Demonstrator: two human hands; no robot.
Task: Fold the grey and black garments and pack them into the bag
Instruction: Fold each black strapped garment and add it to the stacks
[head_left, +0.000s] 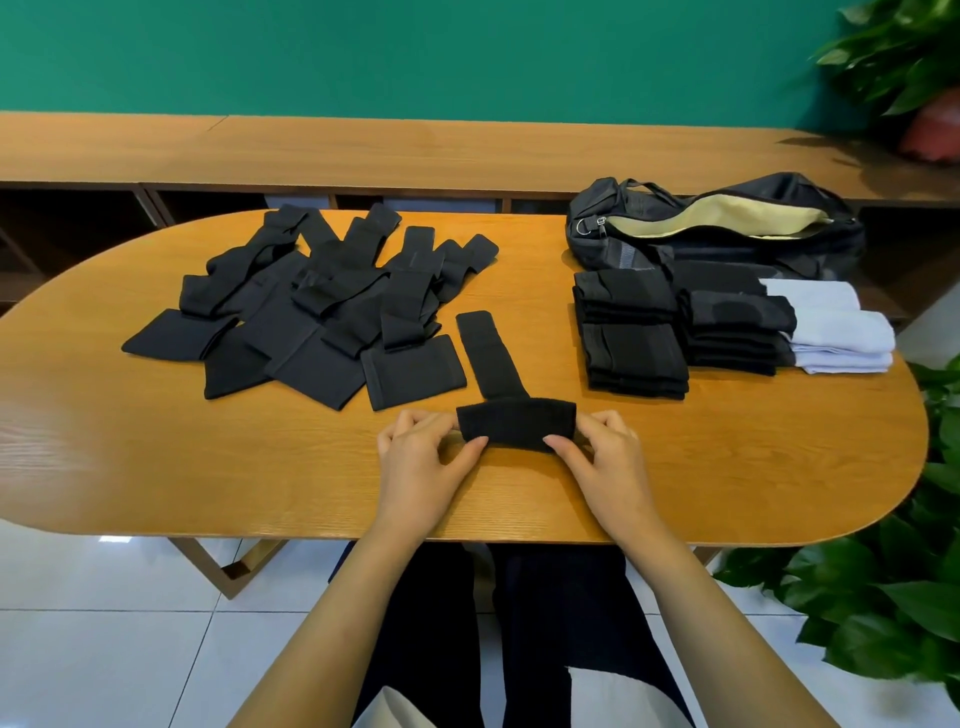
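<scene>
A long black garment (488, 358) lies lengthwise on the wooden table (156, 457), its near end folded over into a band. My left hand (423, 452) pinches the band's left end and my right hand (597, 449) pinches its right end. A loose heap of unfolded black garments (322, 306) covers the table's left half. At the right stand two stacks of folded black garments (631, 332) (735, 327) and a stack of folded pale grey garments (836, 332). Behind them lies the dark bag (727, 244), unzipped, showing a yellowish lining.
A long wooden bench with shelves (363, 150) runs behind the table against a green wall. Leafy plants stand at the right edge (883, 597) and top right (904, 57). The table's near edge is just below my hands; white floor tiles lie beneath.
</scene>
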